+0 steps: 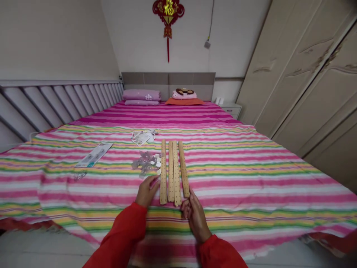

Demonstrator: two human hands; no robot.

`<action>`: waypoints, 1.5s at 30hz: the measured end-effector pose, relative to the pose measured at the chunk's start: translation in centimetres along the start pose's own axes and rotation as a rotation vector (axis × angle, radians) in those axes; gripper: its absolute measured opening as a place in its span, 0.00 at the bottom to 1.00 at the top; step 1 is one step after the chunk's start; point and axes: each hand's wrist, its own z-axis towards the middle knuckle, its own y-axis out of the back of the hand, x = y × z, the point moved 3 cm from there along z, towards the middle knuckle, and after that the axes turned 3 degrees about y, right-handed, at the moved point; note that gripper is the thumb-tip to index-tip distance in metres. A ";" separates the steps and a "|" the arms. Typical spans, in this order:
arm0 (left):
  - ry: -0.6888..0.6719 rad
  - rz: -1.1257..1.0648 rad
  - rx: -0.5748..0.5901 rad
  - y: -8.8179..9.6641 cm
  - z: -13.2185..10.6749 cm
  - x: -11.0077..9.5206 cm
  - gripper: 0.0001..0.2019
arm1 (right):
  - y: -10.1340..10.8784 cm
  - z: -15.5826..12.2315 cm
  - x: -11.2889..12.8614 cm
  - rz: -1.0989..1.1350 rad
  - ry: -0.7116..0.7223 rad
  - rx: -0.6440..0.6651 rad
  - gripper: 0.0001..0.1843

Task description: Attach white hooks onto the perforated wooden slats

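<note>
Several long, light-brown strips with rows of small dark dots lie side by side on the striped bedspread. My left hand [147, 190] is beside the lower end of the leftmost strip [163, 175], thumb and fingers apart, holding nothing. Two middle strips [173, 173] lie close together. The rightmost strip [183, 169] slants, its near end at the fingers of my right hand [196, 216]. That hand's index finger lies along the strip's edge and its other fingers are curled below the end. Small clear plastic bags [145, 163] and white pieces [157, 160] lie left of the strips.
Farther up the bedspread [251, 186] lies a pile of white packaging [144, 137]. A flat card pack [95, 155] and a small wire-like bundle [80, 175] are at the left. Folded bedding [142, 96] lies by the headboard [192, 80]. A railing [61, 98] and wardrobe [301, 74] flank the bed.
</note>
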 end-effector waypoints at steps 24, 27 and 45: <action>0.007 0.085 -0.136 -0.2 -3.5 0.5 0.18 | 2.3 -2.4 0.8 -0.138 -0.089 -0.077 0.38; 0.017 0.040 -0.132 0.1 -5.5 -0.1 0.17 | 3.0 -3.8 1.6 -0.216 -0.073 -0.091 0.34; 0.010 -0.274 0.078 5.4 -0.7 -12.7 0.46 | -5.3 -2.3 19.1 -0.375 0.419 0.172 0.38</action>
